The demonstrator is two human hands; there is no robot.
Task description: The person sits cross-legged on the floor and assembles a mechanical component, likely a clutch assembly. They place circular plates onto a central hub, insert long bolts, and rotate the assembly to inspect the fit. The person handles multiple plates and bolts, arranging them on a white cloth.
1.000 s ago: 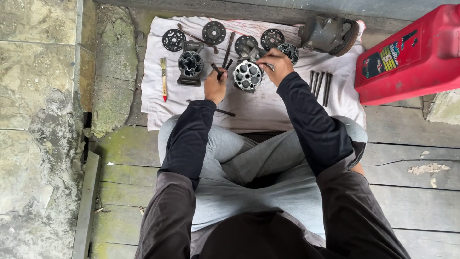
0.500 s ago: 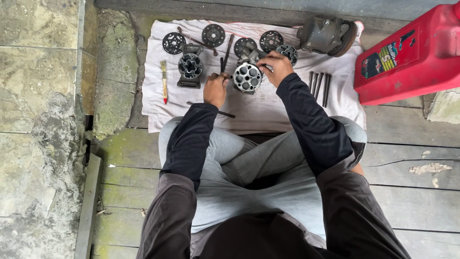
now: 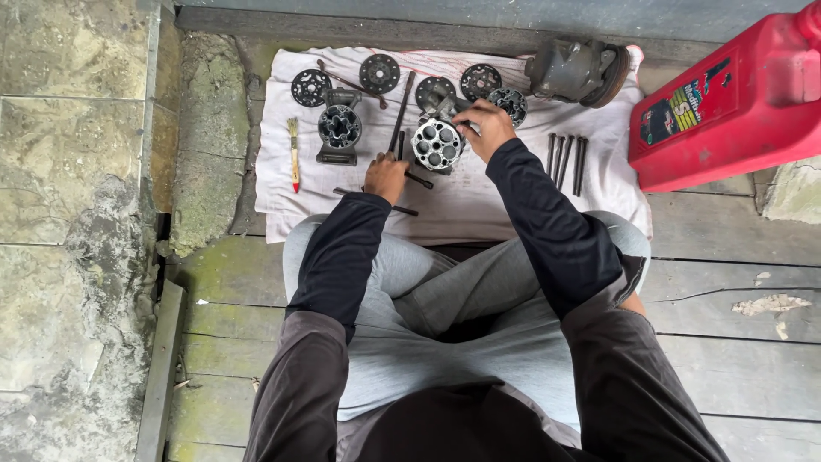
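Observation:
A round metal cylinder block (image 3: 437, 143) with several bores lies on a white cloth (image 3: 479, 201) in front of my crossed legs. My right hand (image 3: 483, 127) rests on its upper right edge, fingers closed around it or a small part there. My left hand (image 3: 386, 175) sits just left of the block, closed on a thin dark rod (image 3: 400, 145) that points away from me. Another dark rod (image 3: 419, 180) lies beside that hand.
Round plates (image 3: 380, 74), a dark housing (image 3: 339, 128), a larger casing (image 3: 580, 70), several long bolts (image 3: 568, 161) and a small brush (image 3: 294, 154) lie on the cloth. A red plastic canister (image 3: 735, 103) stands at the right. Wooden planks run below; stone lies at the left.
My left hand has shifted slightly toward me and to the left of the block. The right hand stays on the block's edge.

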